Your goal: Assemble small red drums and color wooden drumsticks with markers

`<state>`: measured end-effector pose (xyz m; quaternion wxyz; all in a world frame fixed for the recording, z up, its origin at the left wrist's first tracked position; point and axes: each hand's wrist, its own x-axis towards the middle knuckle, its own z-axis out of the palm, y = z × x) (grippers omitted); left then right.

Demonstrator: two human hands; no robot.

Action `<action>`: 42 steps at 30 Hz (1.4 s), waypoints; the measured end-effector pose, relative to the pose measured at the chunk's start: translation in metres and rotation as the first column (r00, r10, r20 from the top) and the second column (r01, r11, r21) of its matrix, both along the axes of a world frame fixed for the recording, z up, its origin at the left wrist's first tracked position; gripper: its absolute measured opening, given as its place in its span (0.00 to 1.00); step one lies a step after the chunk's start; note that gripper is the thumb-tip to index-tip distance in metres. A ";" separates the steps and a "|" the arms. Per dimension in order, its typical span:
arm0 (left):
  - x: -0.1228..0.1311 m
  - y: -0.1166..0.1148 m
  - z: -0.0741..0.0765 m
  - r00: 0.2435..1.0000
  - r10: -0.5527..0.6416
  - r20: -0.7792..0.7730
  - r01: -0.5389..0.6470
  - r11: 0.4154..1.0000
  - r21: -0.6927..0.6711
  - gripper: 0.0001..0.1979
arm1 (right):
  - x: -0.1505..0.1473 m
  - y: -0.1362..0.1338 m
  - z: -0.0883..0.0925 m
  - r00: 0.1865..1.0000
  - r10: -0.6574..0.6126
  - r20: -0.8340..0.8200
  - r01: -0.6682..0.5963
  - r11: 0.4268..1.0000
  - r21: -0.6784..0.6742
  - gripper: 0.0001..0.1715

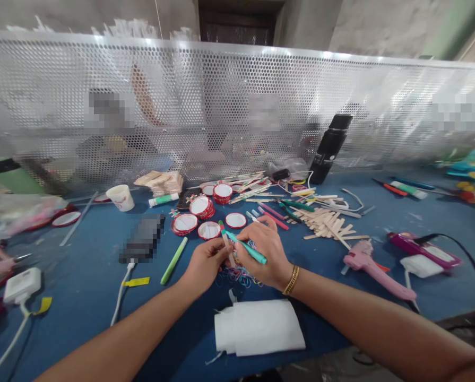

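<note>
My left hand (205,265) pinches a flat wooden craft stick (223,234) upright, its upper end coloured green and red. In my right hand (267,249) is a teal marker (255,253), its tip end at the stick. A small white piece shows by the right fingers; whether they hold it I cannot tell. Beneath both hands lies a tangle of coloured rubber bands (241,277). A green marker (174,261) lies left of my left hand. Red-rimmed round lids (184,224), some stacked, sit just beyond the hands.
A folded white cloth (265,328) lies at the front. Loose craft sticks (328,224), a pink glue gun (374,268) and pliers (291,209) are to the right. A phone (142,239) with a cable and a paper cup (120,197) stand left. A perforated metal screen (229,106) closes the back.
</note>
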<state>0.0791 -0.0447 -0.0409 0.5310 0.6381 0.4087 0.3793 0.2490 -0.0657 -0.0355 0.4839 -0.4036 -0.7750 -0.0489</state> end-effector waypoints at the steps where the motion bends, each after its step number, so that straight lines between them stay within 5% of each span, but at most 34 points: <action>1: 0.000 0.000 0.000 1.000 -0.002 -0.001 0.002 1.000 -0.006 0.19 | 0.000 0.000 0.000 1.000 -0.006 -0.006 0.006 1.000 0.001 0.04; 42: 0.000 0.000 0.002 0.999 0.034 -0.039 -0.034 0.999 -0.006 0.21 | 0.005 0.004 0.003 0.999 -0.032 -0.031 0.033 0.999 0.022 0.03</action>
